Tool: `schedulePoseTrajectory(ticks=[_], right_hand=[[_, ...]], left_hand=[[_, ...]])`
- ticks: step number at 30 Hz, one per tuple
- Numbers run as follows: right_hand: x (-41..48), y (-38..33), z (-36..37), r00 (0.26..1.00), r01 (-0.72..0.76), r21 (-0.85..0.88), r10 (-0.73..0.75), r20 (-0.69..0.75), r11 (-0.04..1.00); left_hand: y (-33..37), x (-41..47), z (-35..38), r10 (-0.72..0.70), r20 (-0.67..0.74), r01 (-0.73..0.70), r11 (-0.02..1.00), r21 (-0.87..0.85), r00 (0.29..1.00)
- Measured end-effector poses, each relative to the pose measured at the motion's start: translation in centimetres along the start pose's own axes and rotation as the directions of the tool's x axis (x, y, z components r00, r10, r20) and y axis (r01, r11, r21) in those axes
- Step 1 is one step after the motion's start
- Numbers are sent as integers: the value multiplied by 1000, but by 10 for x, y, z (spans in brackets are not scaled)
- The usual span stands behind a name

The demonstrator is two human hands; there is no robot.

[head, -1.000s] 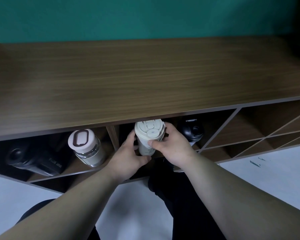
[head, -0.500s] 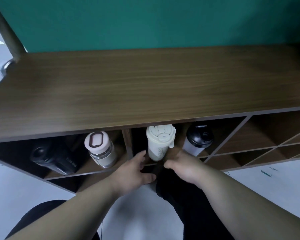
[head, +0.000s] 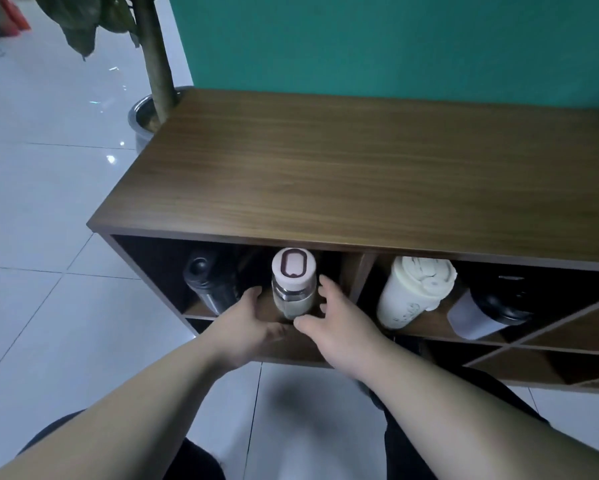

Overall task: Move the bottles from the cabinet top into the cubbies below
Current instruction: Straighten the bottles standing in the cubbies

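The wooden cabinet top (head: 343,174) carries no bottles. In the left cubby lie a black bottle (head: 210,289) and a clear glass bottle with a pink lid (head: 294,284). The right cubby holds a cream tumbler (head: 412,292) and a black-lidded grey bottle (head: 488,311). My left hand (head: 248,323) and my right hand (head: 336,322) flank the pink-lidded bottle with fingers spread, close to it on both sides; neither hand clasps it.
A potted plant's trunk and metal pot (head: 145,116) stand at the cabinet's far left corner. Diagonal-divided cubbies (head: 568,334) lie to the right. White floor tiles (head: 42,237) surround the cabinet; a teal wall (head: 395,46) is behind it.
Both hands let go of the cream tumbler, left in the right cubby, and shifted left to the pink-lidded bottle. My view swung left, revealing the plant.
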State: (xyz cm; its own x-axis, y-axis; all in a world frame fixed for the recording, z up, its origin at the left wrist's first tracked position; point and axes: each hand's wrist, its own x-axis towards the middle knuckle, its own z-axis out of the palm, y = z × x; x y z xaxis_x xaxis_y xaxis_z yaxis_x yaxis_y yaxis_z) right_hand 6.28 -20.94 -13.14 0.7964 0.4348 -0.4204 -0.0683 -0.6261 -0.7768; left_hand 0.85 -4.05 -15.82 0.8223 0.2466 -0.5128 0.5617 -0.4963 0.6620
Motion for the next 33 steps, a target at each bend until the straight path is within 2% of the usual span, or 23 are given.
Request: schedulePoseTrajectory(ticks=[4,8,15,25,31,33], right_hand=[[26,-12,7,986,17,45,-9,-166,999],[42,-13,10,970,2,55,11,-242,998],[47,-10,13,977,14,54,-2,-213,998],[46,-8,17,985,13,35,-6,-173,999],[43,-7,15,990,-1,37,6,-144,999],[42,-8,13,990,-8,33,12,-141,999]], left_hand=[[0,12,-10,-30,-70,25,997,-73,997],[3,19,-10,-1,-38,-4,994,-109,999],[4,29,-5,66,-33,-68,996,-49,997],[0,30,6,138,-32,-140,989,-57,990],[-8,38,10,149,-55,-152,987,-49,987],[-6,35,10,115,-46,-116,992,-41,992]])
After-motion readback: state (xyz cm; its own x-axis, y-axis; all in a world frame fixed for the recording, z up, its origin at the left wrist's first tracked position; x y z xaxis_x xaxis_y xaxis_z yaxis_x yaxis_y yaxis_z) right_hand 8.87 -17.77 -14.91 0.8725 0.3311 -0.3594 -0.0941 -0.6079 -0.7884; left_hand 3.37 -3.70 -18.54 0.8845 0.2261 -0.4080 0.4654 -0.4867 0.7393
